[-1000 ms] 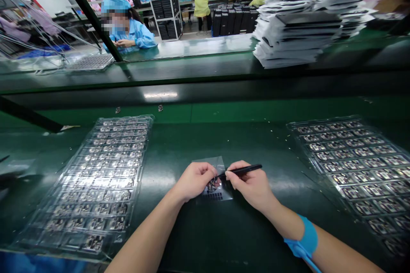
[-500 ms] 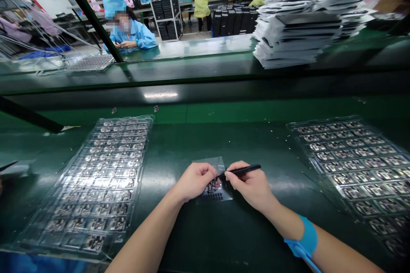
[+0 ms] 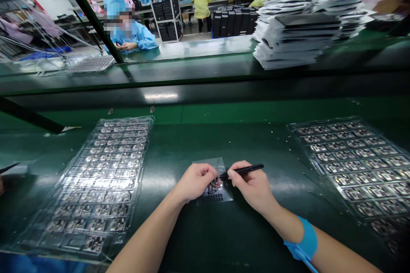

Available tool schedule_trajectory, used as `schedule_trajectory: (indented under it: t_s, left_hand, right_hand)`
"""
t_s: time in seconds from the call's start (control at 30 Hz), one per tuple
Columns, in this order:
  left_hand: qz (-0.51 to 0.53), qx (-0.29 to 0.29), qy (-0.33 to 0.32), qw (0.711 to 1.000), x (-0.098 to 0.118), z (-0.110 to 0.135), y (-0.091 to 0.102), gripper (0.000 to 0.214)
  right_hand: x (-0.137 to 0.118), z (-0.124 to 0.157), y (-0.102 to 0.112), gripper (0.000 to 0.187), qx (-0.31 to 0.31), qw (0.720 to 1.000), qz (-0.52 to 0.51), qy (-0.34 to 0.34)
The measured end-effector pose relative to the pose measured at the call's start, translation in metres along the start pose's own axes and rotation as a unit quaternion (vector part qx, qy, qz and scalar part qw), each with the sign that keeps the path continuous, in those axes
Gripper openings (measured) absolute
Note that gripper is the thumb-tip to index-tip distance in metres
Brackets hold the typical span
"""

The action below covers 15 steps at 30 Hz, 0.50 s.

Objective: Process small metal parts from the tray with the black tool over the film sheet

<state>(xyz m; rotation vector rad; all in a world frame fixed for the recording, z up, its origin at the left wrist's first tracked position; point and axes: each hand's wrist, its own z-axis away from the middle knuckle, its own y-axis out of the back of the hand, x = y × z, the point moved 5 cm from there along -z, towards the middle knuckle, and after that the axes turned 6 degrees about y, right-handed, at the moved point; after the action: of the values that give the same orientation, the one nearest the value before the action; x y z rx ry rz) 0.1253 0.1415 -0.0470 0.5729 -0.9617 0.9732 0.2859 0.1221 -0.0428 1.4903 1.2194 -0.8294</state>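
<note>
Head view. One small circuit board (image 3: 212,187), silver and dark, irregular in outline, fine detail blurring, is showing at near centre over a clear sheet (image 3: 221,166). The sheet is lying on the dark green bench (image 3: 250,239), bearing small dark rectangles along its near side. Left hand (image 3: 199,182): grip is pinching the board between thumb and fingers. Right hand (image 3: 251,185): grip is grasping a slim black tool (image 3: 248,169), its tip pointing left toward the board; contact cannot be told. Left tray (image 3: 68,239) and right tray (image 3: 306,150), both clear, are holding rows of similar boards.
</note>
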Motion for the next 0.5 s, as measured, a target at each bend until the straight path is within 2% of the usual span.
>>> schedule_trajectory:
  t_s: [0.07, 0.13, 0.3, 0.43, 0.5]
  left_hand:
    - [0.003, 0.012, -0.016, 1.0, 0.001, 0.0, 0.0, 0.024]
    - [0.012, 0.021, -0.027, 0.999, 0.001, 0.0, -0.001, 0.025]
    - [0.049, 0.006, -0.031, 0.998, -0.003, 0.0, -0.005, 0.027]
    - [0.129, -0.037, -0.015, 0.991, -0.008, 0.001, -0.01, 0.032]
    - [0.17, -0.038, -0.001, 0.985, -0.01, 0.001, -0.011, 0.037]
  right_hand:
    - [-0.005, 0.0, 0.002, 0.03, 0.016, 0.999, -0.001, 0.03]
    - [-0.009, 0.0, 0.0, 0.029, 0.001, 0.999, -0.001, 0.04]
    - [-0.008, 0.001, -0.017, 0.021, -0.097, 0.995, -0.012, -0.026]
    - [-0.002, 0.0, -0.026, 0.028, -0.122, 0.99, -0.064, -0.044]
    - [0.002, -0.001, -0.028, 0.032, -0.131, 0.986, -0.091, -0.039]
